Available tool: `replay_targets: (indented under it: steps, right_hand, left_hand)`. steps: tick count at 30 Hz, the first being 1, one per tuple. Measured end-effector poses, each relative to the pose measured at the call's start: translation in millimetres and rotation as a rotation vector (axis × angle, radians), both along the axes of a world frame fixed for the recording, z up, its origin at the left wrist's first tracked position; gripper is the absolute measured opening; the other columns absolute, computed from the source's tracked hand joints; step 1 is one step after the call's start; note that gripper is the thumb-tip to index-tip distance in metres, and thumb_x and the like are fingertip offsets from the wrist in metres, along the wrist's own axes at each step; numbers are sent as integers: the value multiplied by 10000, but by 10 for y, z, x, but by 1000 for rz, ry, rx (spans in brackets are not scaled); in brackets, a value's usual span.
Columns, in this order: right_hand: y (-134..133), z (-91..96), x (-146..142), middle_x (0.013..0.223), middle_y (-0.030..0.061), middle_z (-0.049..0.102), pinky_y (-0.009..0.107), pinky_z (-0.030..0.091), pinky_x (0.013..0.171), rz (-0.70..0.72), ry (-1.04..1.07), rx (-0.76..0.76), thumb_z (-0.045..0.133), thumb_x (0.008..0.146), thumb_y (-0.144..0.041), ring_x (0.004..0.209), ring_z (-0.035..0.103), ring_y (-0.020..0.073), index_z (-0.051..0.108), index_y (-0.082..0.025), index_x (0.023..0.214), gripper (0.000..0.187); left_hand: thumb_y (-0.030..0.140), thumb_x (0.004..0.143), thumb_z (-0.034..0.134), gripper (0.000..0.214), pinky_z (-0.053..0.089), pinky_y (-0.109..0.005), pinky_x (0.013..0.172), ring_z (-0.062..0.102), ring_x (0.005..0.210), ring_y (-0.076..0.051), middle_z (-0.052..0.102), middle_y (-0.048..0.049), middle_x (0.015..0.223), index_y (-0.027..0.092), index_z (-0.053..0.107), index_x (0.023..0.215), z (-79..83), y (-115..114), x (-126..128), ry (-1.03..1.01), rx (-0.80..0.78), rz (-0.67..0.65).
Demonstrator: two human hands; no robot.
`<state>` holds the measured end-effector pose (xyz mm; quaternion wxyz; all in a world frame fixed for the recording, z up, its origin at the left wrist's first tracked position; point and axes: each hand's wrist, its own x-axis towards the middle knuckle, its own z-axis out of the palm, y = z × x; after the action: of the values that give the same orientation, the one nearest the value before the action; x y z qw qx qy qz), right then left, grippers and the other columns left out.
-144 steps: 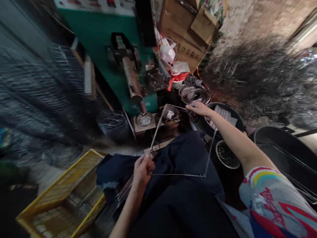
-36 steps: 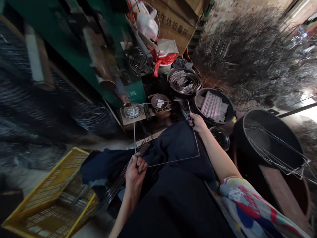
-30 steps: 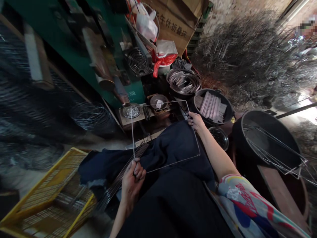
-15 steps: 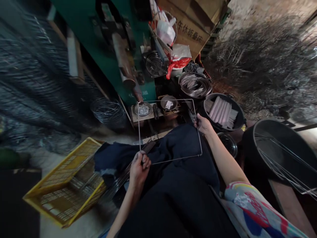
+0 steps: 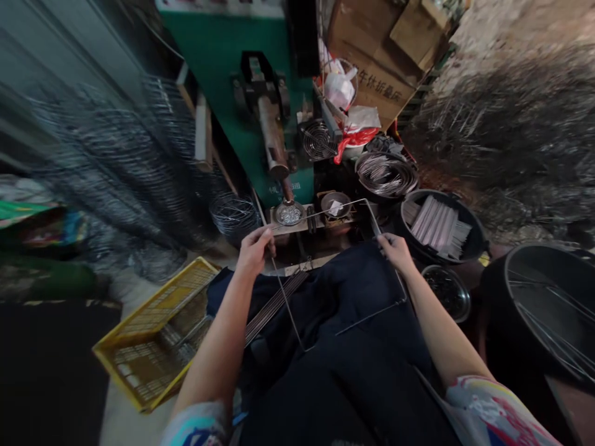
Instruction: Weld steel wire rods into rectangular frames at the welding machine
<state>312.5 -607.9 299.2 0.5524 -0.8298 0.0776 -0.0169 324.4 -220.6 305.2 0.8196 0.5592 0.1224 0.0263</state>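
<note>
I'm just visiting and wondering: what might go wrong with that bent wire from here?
The bent wire, held by the left hand and right hand, has two loose ends low over the dark cloth; they might snag it.

Its far side crosses the view of the dish of small metal pieces; if close enough, a bump could spill them.

The thin rods lying on the cloth could slide off.

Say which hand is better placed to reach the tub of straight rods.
Likely the right hand: it grips the wire frame near the tub of straight rods; the left hand grips the frame's opposite side, farther away.
</note>
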Motion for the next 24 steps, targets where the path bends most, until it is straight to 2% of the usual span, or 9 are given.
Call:
replay_targets:
  steps: [3,6,8,15,20,22,24]
  right_hand:
    - [20,-64,-57,509,0,558,295,400,493,-72,-57,-229,616,797,-530,465,536,179,655,-234,771,299]
    - [42,-92,-140,607,22,624,308,435,597,-125,-173,-381,586,829,-493,582,591,204,644,-241,736,274]
    - [57,-108,-169,650,26,639,304,432,627,-163,-221,-422,548,855,-484,621,594,205,630,-239,699,302]
    - [62,-212,-112,563,-10,570,272,364,552,-297,-147,-301,558,840,-511,556,523,174,609,-223,652,348]
    - [63,-249,-71,554,-12,541,244,352,524,-305,-124,-190,602,802,-531,545,485,144,599,-199,629,375]
    - [60,-239,-70,528,-20,507,234,333,480,-241,-83,-70,630,771,-567,504,452,127,569,-198,614,405]
    - [51,-221,-64,498,-37,464,223,299,431,-182,-34,73,664,737,-586,451,410,105,535,-201,604,428]
  left_hand:
    - [302,717,735,246,217,-141,273,310,285,-41,403,101,430,108,655,846,30,-147,136,-55,78,100]
    - [292,730,716,188,186,-139,274,287,292,-35,399,100,436,134,620,764,27,-262,52,-69,44,163]
    - [290,730,720,188,187,-141,280,288,299,-36,383,103,435,144,602,732,64,-293,-23,-74,47,179]
    - [329,734,742,222,185,-151,295,291,299,-33,362,104,416,139,627,738,247,-376,-206,-66,89,185]
    - [293,771,703,175,181,-167,292,285,295,-42,355,104,403,135,635,740,166,-344,-274,-85,74,212]
    - [272,782,685,162,180,-164,292,288,297,-42,356,103,402,133,625,727,111,-309,-225,-85,68,232]
    - [252,784,677,131,243,-152,311,338,309,-44,411,95,424,141,615,757,48,-287,-167,-48,54,232]
